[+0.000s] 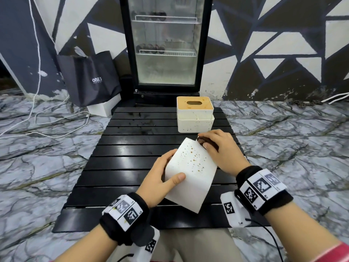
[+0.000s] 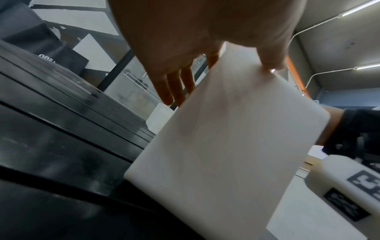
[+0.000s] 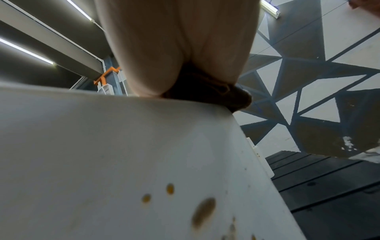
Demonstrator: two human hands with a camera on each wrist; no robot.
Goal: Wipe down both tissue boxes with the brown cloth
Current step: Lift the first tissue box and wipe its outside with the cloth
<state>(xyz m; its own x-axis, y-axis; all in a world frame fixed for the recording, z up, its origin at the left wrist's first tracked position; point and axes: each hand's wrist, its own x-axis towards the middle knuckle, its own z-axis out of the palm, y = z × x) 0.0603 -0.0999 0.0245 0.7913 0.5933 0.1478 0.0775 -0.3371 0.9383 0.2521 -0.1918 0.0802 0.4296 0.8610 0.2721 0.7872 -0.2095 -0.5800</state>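
Note:
A white tissue box [image 1: 190, 173] with gold speckles is tilted up over the black slatted table [image 1: 120, 163]. My left hand [image 1: 162, 176] grips its left side, thumb on the upper face and fingers behind. My right hand [image 1: 217, 148] holds the bunched brown cloth [image 1: 203, 141] against the box's far top corner. The left wrist view shows the box's plain face [image 2: 236, 154] with my thumb [image 2: 271, 63] on its edge. In the right wrist view the cloth [image 3: 207, 87] sits under my fingers on the speckled box [image 3: 123, 162]. A second white box [image 1: 195, 116] with a wooden lid stands at the table's far right.
A glass-door fridge [image 1: 166, 44] stands behind the table, a black tote bag [image 1: 88, 76] to its left. White cables [image 1: 37, 114] trail over the marble floor [image 1: 283, 138]. The table's left half holds nothing but a few wet marks.

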